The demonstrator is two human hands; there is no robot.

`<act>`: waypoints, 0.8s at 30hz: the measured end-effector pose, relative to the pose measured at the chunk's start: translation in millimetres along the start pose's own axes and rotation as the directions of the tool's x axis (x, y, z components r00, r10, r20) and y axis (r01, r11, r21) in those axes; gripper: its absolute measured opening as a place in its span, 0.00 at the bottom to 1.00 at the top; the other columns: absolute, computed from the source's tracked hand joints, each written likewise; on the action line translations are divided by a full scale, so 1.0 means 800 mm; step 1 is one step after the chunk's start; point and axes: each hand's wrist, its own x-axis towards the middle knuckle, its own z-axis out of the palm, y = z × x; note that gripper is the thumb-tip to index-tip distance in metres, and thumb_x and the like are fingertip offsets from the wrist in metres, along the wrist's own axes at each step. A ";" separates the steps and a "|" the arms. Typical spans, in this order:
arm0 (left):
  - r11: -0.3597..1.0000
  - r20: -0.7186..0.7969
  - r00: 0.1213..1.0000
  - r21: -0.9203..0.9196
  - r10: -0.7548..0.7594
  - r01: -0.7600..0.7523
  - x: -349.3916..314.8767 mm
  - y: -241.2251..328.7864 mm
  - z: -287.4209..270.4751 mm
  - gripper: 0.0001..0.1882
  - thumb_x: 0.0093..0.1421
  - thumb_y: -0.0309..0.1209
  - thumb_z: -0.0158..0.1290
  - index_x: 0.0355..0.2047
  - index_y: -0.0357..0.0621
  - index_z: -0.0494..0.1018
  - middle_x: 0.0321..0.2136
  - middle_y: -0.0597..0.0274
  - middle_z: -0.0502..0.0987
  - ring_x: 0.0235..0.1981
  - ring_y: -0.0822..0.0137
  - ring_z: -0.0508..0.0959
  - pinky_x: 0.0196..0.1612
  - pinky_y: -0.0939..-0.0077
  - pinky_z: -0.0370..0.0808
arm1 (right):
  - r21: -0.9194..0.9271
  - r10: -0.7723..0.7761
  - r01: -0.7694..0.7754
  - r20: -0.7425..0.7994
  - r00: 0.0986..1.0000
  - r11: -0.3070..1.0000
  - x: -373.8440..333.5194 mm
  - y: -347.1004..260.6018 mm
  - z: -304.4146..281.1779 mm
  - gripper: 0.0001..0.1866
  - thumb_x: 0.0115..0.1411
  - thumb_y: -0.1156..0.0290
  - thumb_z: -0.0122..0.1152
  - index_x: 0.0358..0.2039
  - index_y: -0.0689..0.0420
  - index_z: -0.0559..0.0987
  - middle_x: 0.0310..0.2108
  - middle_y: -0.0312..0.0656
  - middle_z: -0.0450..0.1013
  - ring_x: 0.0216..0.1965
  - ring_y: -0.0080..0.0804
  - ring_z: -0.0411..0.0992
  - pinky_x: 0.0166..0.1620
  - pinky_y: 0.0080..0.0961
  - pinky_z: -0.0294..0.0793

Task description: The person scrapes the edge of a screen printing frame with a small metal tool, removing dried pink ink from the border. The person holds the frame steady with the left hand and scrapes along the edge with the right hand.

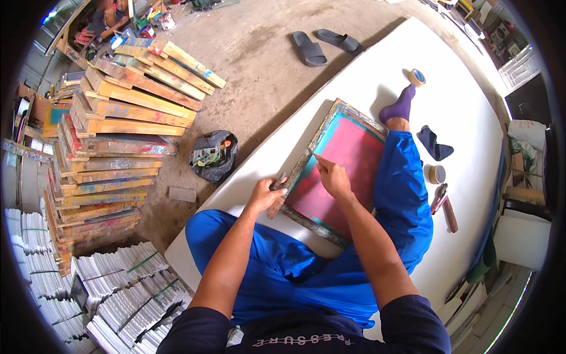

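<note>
A wooden screen-printing frame (pixel 361 117) lies slanted in front of me, against my outstretched leg. Its mesh (pixel 354 159) is pink with a turquoise border. At the frame's near left side, my left hand (pixel 262 194) is closed round a worn tool (pixel 275 207) with a brown, wooden-looking part; its exact kind is unclear. My right hand (pixel 333 178) is over the mesh, fingers pinched on a thin, dark-tipped thing (pixel 312 152) that reaches the frame's left rail. Most of that thing is hidden by the fingers.
The white board (pixel 466 118) under me carries tape rolls (pixel 417 77), a dark cloth piece (pixel 435 145), a red-handled tool (pixel 439 199) and a brown stick (pixel 450 214). Leftward are a black bag (pixel 213 157), stacked wooden frames (pixel 141 109) and white bundles (pixel 127 274). Sandals (pixel 309 49) lie beyond; another person (pixel 111 20) sits far left.
</note>
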 end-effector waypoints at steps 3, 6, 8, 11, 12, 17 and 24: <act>0.998 0.024 1.000 0.069 0.010 -0.011 0.005 0.008 0.004 0.21 0.58 0.29 0.67 0.53 0.40 0.82 0.38 0.62 0.86 0.38 0.76 0.81 0.45 0.74 0.78 | 0.167 0.158 -0.184 0.159 0.975 0.969 0.016 0.026 -0.005 0.20 0.72 0.62 0.55 0.61 0.53 0.81 0.19 0.33 0.66 0.18 0.19 0.61 0.18 0.24 0.62; 0.996 -0.007 1.000 0.088 -0.019 0.019 -0.004 0.000 -0.007 0.21 0.58 0.29 0.67 0.53 0.41 0.83 0.38 0.62 0.86 0.38 0.75 0.81 0.44 0.75 0.77 | 0.381 0.535 -0.847 0.658 0.530 0.370 0.046 -0.029 -0.043 0.22 0.70 0.61 0.57 0.62 0.53 0.79 0.24 0.44 0.75 0.21 0.22 0.69 0.28 0.30 0.75; 0.996 0.002 1.000 0.084 -0.016 0.016 -0.001 0.003 -0.003 0.21 0.58 0.30 0.68 0.53 0.42 0.83 0.37 0.62 0.86 0.37 0.75 0.81 0.44 0.75 0.77 | 0.361 0.546 -0.814 0.609 0.576 0.456 0.045 -0.026 -0.047 0.21 0.70 0.61 0.57 0.61 0.52 0.80 0.27 0.47 0.77 0.23 0.26 0.72 0.32 0.32 0.78; 0.989 0.024 0.995 0.113 -0.099 0.096 -0.001 0.009 -0.005 0.24 0.59 0.26 0.67 0.56 0.36 0.79 0.50 0.58 0.84 0.47 0.72 0.81 0.54 0.73 0.76 | 0.092 0.454 -0.513 0.352 0.818 0.854 0.027 -0.045 -0.047 0.20 0.70 0.60 0.56 0.60 0.50 0.81 0.33 0.53 0.81 0.31 0.40 0.79 0.39 0.39 0.80; 0.991 0.032 0.994 0.091 -0.100 0.097 -0.002 0.010 -0.004 0.24 0.59 0.26 0.67 0.56 0.36 0.79 0.50 0.58 0.84 0.47 0.72 0.81 0.54 0.73 0.76 | 0.025 0.423 -0.446 0.276 0.863 0.895 0.020 -0.044 -0.046 0.20 0.70 0.60 0.56 0.59 0.49 0.81 0.37 0.56 0.82 0.36 0.46 0.81 0.43 0.41 0.80; 0.991 0.040 0.992 0.069 -0.118 0.115 -0.003 0.013 -0.005 0.24 0.59 0.25 0.67 0.56 0.35 0.79 0.50 0.57 0.84 0.47 0.72 0.82 0.54 0.73 0.77 | -0.042 0.411 -0.412 0.214 0.886 0.910 0.019 -0.054 -0.052 0.19 0.69 0.60 0.56 0.58 0.45 0.82 0.46 0.60 0.79 0.51 0.61 0.77 0.55 0.51 0.76; 0.996 0.037 0.996 0.047 -0.083 0.081 -0.002 0.008 -0.005 0.24 0.58 0.27 0.67 0.55 0.37 0.80 0.46 0.59 0.85 0.44 0.73 0.81 0.50 0.74 0.77 | -0.062 0.358 -0.352 0.193 0.914 0.934 0.021 -0.057 -0.055 0.18 0.70 0.60 0.56 0.57 0.45 0.82 0.42 0.60 0.80 0.46 0.61 0.79 0.51 0.50 0.78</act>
